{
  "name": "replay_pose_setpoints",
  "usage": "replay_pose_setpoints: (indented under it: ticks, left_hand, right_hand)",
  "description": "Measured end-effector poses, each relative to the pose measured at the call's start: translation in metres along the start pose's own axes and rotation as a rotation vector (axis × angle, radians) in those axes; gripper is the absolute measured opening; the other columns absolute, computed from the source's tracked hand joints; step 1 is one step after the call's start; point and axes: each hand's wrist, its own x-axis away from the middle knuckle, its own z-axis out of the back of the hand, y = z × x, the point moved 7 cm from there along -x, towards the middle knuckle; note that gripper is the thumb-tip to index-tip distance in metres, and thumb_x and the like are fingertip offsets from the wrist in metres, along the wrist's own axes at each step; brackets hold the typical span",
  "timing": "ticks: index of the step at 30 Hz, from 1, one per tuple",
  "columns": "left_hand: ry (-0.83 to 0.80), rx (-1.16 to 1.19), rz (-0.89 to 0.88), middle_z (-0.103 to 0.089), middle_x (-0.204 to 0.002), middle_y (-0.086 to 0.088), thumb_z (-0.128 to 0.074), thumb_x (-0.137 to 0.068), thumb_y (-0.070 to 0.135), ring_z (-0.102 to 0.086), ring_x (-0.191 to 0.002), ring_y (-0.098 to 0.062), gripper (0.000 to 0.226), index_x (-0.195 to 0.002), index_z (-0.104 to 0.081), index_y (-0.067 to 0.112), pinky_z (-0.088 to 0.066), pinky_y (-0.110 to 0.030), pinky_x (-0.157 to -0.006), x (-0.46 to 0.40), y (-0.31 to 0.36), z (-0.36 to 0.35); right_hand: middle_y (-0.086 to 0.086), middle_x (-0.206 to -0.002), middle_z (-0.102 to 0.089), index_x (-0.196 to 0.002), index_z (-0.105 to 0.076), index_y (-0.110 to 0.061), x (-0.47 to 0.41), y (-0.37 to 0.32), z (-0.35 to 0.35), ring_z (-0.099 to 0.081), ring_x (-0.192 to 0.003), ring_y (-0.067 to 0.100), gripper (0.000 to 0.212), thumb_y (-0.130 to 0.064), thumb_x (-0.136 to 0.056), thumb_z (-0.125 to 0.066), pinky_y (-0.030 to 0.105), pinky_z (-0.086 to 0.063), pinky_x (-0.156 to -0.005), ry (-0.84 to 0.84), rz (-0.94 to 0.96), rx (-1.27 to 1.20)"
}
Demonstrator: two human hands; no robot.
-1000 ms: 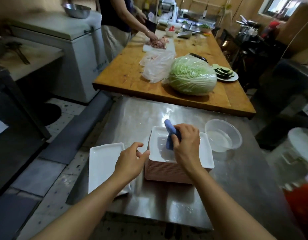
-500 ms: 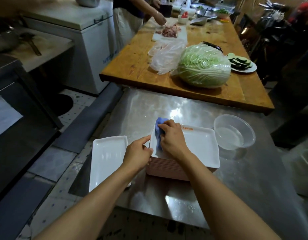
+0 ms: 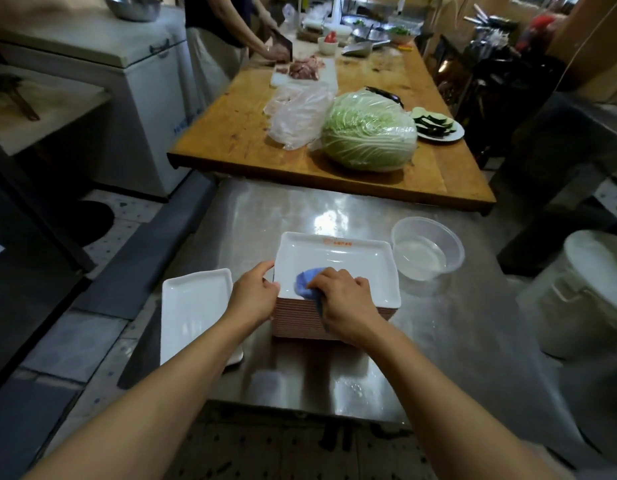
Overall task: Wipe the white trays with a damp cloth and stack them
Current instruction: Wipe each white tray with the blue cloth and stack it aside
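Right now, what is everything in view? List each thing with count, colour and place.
top tray: one, white, on the stack
tray stack: one, pinkish edges, steel table
single tray: one, white, left of stack
cloth: one, blue, on top tray
tub: one, clear, holding water, right of stack
cabbage: one, green, wrapped, wooden table
plastic bag: one, clear, beside cabbage
plate of slices: one, right of cabbage
freezer: one, white, left
left hand: holds top tray's edge
right hand: grips cloth

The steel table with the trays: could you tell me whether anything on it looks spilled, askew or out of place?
One thing: the single white tray left of the stack overhangs the steel table at its left edge and could tip. The clear bowl of water stands upright, with no clear spill.
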Motion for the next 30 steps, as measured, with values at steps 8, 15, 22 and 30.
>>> replay_pose_setpoints:
  ticks: [8, 15, 22, 30]
  left_hand:
    - [0.059, -0.401, -0.038, -0.06, -0.108, -0.009, -0.05, -0.079, 0.008, -0.057, -0.093, -0.031, 0.042, -0.12, -0.056, 0.018, -0.049, -0.036, -0.076, -0.011, 0.016, -0.004]
    - [0.059, -0.36, -0.056, -0.06, -0.092, -0.006, -0.052, -0.078, 0.003, -0.056, -0.084, -0.028, 0.043, -0.117, -0.06, 0.021, -0.049, -0.033, -0.071, -0.016, 0.011, 0.0]
    - [0.076, -0.332, -0.074, -0.06, -0.087, -0.006, -0.05, -0.078, 0.002, -0.055, -0.083, -0.028, 0.048, -0.121, -0.058, 0.023, -0.043, -0.031, -0.066, -0.012, 0.013, -0.002]
    - [0.099, -0.333, -0.086, -0.064, -0.101, -0.009, -0.055, -0.082, 0.006, -0.054, -0.083, -0.024, 0.043, -0.123, -0.057, 0.021, -0.039, -0.029, -0.067, -0.009, 0.018, -0.001]
  right_hand:
    - [-0.004, -0.115, -0.053, -0.098, -0.057, -0.024, 0.04, 0.07, 0.035, -0.047, -0.106, 0.02, 0.025, -0.007, -0.082, -0.051, 0.034, -0.026, -0.085, 0.102, -0.199, 0.255]
    - [0.012, -0.113, -0.05, -0.109, -0.055, -0.007, -0.02, 0.09, 0.043, -0.046, -0.106, 0.032, 0.026, -0.008, -0.095, -0.034, 0.036, -0.035, -0.082, 0.191, -0.321, 0.096]
    - [0.011, -0.13, -0.043, -0.125, -0.051, -0.01, -0.053, 0.045, 0.004, -0.038, -0.115, 0.027, 0.033, -0.012, -0.092, -0.043, 0.032, -0.034, -0.091, 0.148, -0.151, -0.063]
    - [0.006, -0.13, -0.049, -0.126, -0.058, -0.019, -0.042, 0.004, -0.011, -0.044, -0.11, 0.03, 0.038, -0.016, -0.089, -0.049, 0.034, -0.032, -0.081, 0.032, 0.158, 0.04]
